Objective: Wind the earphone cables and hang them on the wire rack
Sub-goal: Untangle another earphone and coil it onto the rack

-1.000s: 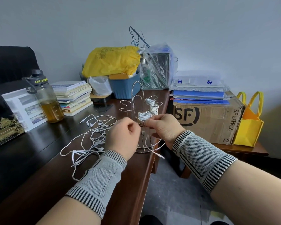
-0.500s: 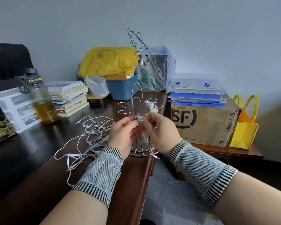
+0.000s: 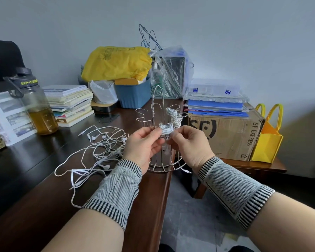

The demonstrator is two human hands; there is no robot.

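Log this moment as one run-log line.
both hands pinch wound earphone bundle | at wire rack | loose cables remain on table

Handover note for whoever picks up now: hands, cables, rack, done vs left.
Left hand and right hand: both pinch a wound earphone bundle in front of the wire rack, not yet clearly on a hook.
Done: two wound bundles hang on the rack's right hooks.
Left: hook this bundle, then wind and hang the tangled earphone cables on the desk, left of the rack.
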